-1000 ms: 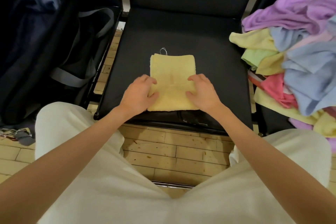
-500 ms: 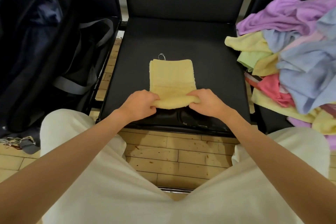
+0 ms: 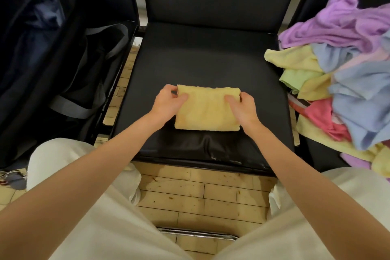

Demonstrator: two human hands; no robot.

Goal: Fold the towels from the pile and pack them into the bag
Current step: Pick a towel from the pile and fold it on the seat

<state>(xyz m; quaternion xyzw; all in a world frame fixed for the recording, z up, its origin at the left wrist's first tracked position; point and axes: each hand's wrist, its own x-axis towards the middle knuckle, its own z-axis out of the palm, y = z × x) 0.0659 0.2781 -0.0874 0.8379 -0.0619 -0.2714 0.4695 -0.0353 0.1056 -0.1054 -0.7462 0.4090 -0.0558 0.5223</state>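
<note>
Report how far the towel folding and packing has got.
Done: the yellow towel lies folded into a compact rectangle on the middle seat. In hand: the left hand and right hand grip its far corners. Left: packing it into the bag, whose contents cannot be made out, and folding the pile.

one folded yellow towel [image 3: 207, 110], one heap of loose towels [image 3: 346, 74], one dark bag [image 3: 63, 74], two hands: left hand [image 3: 167, 101], right hand [image 3: 242, 106].

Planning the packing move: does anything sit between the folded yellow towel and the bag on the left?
Nothing visible does. The yellow towel, held by the left hand and right hand, lies on the middle seat; only a floor gap separates it from the bag.
</note>
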